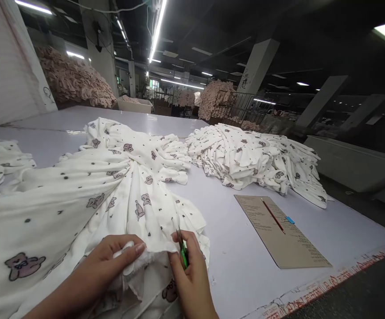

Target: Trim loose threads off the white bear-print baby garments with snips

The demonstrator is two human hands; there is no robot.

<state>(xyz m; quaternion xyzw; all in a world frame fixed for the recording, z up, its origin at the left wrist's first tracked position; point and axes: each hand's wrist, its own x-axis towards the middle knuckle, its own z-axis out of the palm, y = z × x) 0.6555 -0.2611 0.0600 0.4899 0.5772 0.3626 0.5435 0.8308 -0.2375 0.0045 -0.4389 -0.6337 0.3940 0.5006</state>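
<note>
A: Where are your fingers right now?

B: Your left hand (112,259) has its fingers closed in a pinch on a fold of the white bear-print fabric (89,199), thumb on top at the cloth's near edge. Your right hand (188,274) is closed around small green-handled snips (181,248), their tips pointing up against the same edge, just beside your left thumb.

A: And the cloth itself?

B: It lies bunched and spread over the near left part of the white desk (232,248), running from under your hands up toward the middle. You can see brown bears and small dark dots printed on it.

A: What is around you?

B: To your right on the desk lies a brown card sheet (280,232) with printed text, a red pencil (272,215) resting on it and a small blue clip (289,219) at its edge. Beyond it sits 1 heaped pile of the same printed pieces (255,159). Further back, pink fabric stacks (72,79) fill the hall, and a wire cart (239,108) stands behind the desk.
</note>
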